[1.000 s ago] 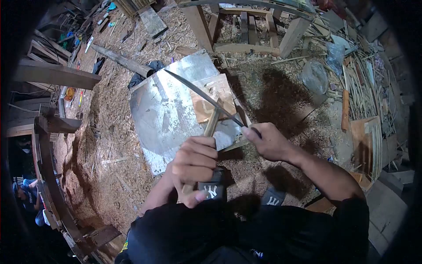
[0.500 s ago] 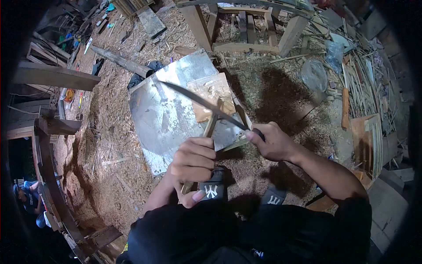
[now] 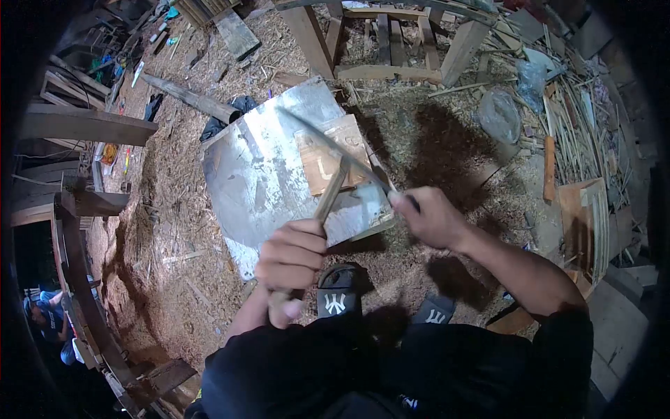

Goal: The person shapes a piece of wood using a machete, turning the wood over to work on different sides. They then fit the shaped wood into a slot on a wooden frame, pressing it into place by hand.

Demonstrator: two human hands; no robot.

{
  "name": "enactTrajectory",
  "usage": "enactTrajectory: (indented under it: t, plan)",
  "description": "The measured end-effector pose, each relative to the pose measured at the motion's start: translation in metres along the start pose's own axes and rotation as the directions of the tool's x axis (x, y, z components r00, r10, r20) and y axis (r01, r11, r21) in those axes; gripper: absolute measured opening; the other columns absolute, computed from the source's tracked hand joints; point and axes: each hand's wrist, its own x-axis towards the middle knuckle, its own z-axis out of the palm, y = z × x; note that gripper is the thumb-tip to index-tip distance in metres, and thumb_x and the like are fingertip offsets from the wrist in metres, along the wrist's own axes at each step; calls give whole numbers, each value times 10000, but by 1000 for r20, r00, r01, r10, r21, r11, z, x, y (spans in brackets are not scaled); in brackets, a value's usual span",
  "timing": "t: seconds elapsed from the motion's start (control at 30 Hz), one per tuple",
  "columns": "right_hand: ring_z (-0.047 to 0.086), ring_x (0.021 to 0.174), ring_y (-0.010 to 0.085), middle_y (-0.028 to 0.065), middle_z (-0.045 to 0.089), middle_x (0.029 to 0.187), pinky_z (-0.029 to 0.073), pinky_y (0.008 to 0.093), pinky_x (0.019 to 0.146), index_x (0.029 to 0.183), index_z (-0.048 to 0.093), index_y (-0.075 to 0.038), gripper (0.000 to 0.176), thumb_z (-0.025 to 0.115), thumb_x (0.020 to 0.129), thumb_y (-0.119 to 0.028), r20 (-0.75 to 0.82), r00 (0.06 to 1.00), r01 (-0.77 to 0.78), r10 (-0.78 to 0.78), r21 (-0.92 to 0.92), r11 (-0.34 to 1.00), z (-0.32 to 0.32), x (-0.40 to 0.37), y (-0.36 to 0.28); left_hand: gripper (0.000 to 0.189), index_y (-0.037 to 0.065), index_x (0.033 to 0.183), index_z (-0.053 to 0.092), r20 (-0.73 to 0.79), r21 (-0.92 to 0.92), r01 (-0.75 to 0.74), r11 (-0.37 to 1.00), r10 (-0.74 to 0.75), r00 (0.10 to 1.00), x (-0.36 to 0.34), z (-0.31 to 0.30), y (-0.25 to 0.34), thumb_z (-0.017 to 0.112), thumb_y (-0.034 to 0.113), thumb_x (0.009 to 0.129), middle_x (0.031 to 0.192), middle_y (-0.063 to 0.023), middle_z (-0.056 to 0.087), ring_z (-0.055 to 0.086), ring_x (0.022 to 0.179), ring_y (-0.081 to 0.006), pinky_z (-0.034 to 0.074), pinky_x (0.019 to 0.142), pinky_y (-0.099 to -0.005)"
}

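Observation:
My right hand (image 3: 434,220) is closed around the dark handle of a long machete (image 3: 317,134), its blade reaching up and left over the board. In my left hand (image 3: 293,255) a narrow wooden stick (image 3: 329,194) is gripped, slanting up to the right. Near its upper end the stick crosses the blade in this view. Beneath them lies a small wooden slab (image 3: 313,152) with rough, chipped marks, resting on a larger whitish, worn board (image 3: 237,192). Part of the slab is hidden by the blade and stick.
Shavings cover the ground (image 3: 164,230). A wooden frame (image 3: 391,72) stands beyond the board, and a round log (image 3: 188,98) lies at its upper left. Thin sticks (image 3: 576,133) are piled at right. A person (image 3: 49,314) sits far left. My sandals (image 3: 338,297) are below.
My left hand has shifted slightly left and down with the stick. The machete's tip has swung right and upward, and my right hand has moved slightly.

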Motion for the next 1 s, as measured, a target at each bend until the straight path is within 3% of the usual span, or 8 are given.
enactTrajectory:
  t: [0.1,0.27,0.33,0.37,0.5,0.73,0.83,1.0]
  plan:
    - [477,466,173,70,471,466,393,406,489,558,541,6,665,459,1000,-485,-26,987,-156,156,11,988,-10,13,6,506,60,467,316,-253,-9,100,995,-99,962,-6,4,9,485,372,827,437,-52,318,278,373,-207,271,469,-358]
    - [466,455,153,50,469,472,357,386,433,591,551,-10,629,444,1008,-469,-117,990,-66,75,82,994,-8,11,-4,502,62,452,298,-526,-34,164,986,-157,836,-35,2,10,456,393,795,427,-59,303,292,404,-206,333,543,-385]
    - [507,454,166,66,500,481,379,384,428,623,568,-8,600,445,1009,-450,-76,997,2,-4,-29,1000,-8,9,-13,500,61,450,294,-512,-26,181,983,-168,842,-41,3,12,459,402,776,435,-57,315,317,422,-205,348,574,-397]
    - [556,462,201,93,528,490,418,398,441,669,587,1,572,449,1009,-438,34,998,-51,55,-114,992,-15,7,-30,503,55,452,301,-526,-18,194,981,-174,833,-41,5,12,468,402,775,439,-59,321,329,426,-209,357,581,-399]
    - [578,456,249,136,543,499,443,421,443,728,601,11,519,502,991,-424,118,986,-94,117,-182,979,-5,2,-41,510,40,457,324,-470,37,246,969,-200,860,-46,5,15,491,392,787,447,-65,335,362,429,-221,388,597,-409]
    - [602,483,345,196,552,517,460,458,470,732,586,42,532,513,986,-420,15,986,-154,163,-258,954,-1,3,-29,517,27,444,343,-430,16,220,975,-192,882,-54,5,13,493,372,798,448,-74,353,389,421,-217,401,594,-403]
    - [625,529,400,233,568,548,479,481,503,744,587,51,536,519,978,-425,63,968,-222,244,-245,944,-6,5,-36,511,24,443,340,-516,-8,237,972,-207,831,-56,6,13,491,370,787,444,-73,348,391,418,-218,401,599,-402]
    - [653,669,462,258,605,617,525,521,627,808,604,44,505,535,960,-433,16,968,-224,252,-407,886,-4,7,-35,507,26,441,345,-475,-29,254,967,-236,848,-57,0,15,489,366,789,445,-71,350,397,427,-219,401,617,-408]
